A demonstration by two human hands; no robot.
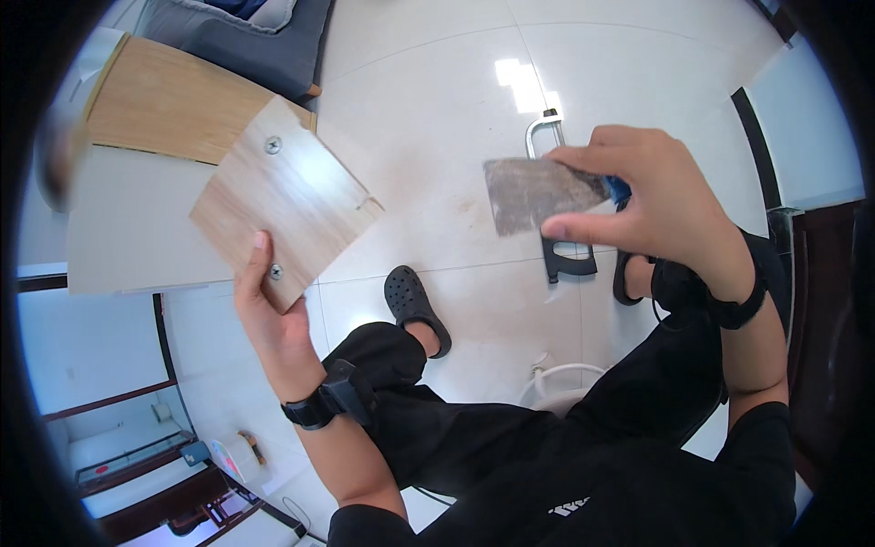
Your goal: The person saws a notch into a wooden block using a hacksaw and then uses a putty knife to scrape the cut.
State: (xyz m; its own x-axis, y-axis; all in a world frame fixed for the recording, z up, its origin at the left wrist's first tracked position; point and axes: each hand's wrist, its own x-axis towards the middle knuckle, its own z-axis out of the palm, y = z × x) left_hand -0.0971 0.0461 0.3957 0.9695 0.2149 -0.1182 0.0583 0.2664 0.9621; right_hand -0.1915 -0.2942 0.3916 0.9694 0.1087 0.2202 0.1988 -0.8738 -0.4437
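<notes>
My left hand point(278, 324) grips the lower corner of a wood-grain board point(296, 205), its thumb lying on the face beside one of two cross-head screws. The board is held tilted, and its right-hand edge has a small chipped spot. In my right hand point(661, 191) is a putty knife point(524, 193), its broad, stained metal blade pointing left toward the board. Thumb and fingers pinch the blade near the blue handle, most of which the hand covers. Blade and board are apart. On the floor behind the putty knife lies a hacksaw point(570, 266), partly hidden.
At the left stands furniture with a wooden panel point(173, 96) and a pale panel point(137, 223). A grey cushioned seat point(251, 46) is at the far left. My feet in dark clogs point(410, 296) rest on glossy tiles point(419, 118). A white rounded object point(561, 398) sits between my legs.
</notes>
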